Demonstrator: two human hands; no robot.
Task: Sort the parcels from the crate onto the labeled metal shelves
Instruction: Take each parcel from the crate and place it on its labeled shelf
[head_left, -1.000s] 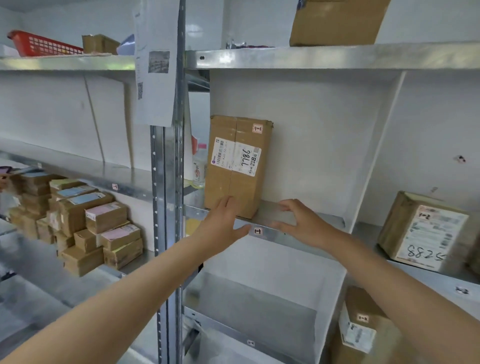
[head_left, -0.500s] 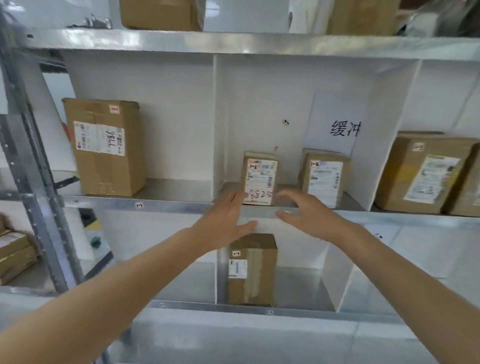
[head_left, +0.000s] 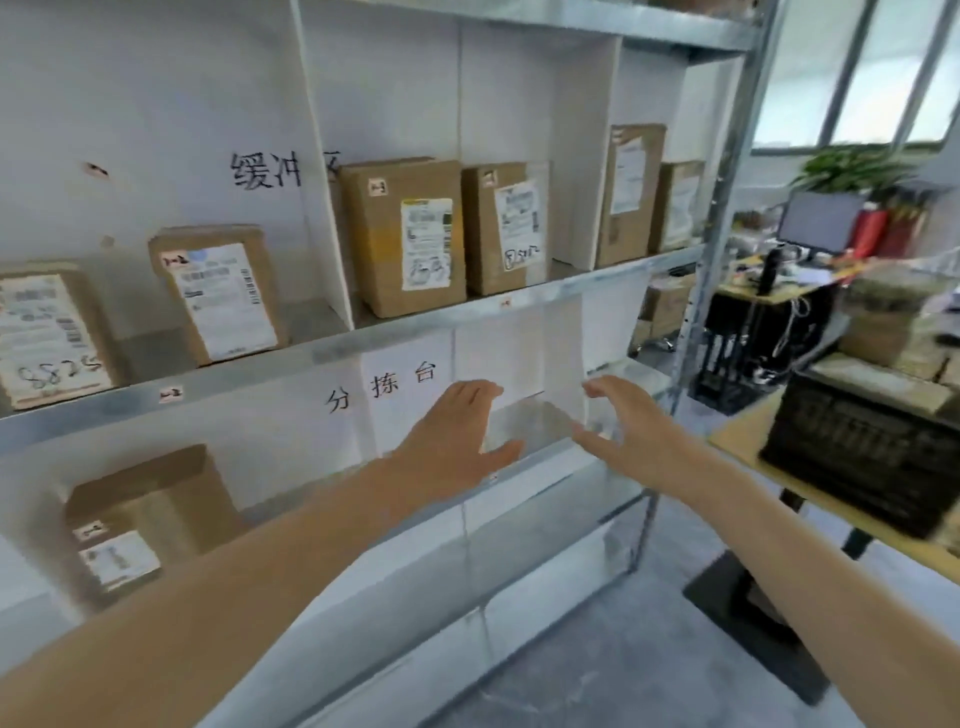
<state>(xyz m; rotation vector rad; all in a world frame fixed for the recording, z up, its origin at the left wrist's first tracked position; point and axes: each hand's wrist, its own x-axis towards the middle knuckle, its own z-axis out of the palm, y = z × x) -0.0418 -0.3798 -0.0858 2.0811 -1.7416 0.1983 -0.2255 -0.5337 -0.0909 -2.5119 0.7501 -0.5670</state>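
At nine o'clock in the view, a parcel marked 8825 (head_left: 49, 332) is standing on the middle metal shelf (head_left: 260, 374), with a second labeled parcel (head_left: 218, 293) leaning just beside it at its three o'clock. Down at eight o'clock, a lone parcel (head_left: 135, 519) is sitting on the shelf below, too blurred for its label to be read. A handwritten sign (head_left: 382, 387) is hanging under the middle shelf's edge, near the centre. The left hand (head_left: 457, 436) is reaching out in front of that sign, fingers spread and relaxed, carrying nothing. Up at twelve o'clock from it, two brown parcels (head_left: 405, 236) are standing upright side by side in the next compartment, labels facing out. The right hand (head_left: 623, 431) is hovering at three o'clock of the left one, well apart from it, palm turned inward, fingers loose and grasping nothing. Up at one o'clock, two taller parcels (head_left: 628, 192) are standing in the last compartment by the upright post. Over at four o'clock of the view, the dark crate (head_left: 857, 457) is resting on a wooden tabletop (head_left: 743, 441); what it is holding is too blurred to tell. A monitor (head_left: 821, 221) is showing behind it at two o'clock.
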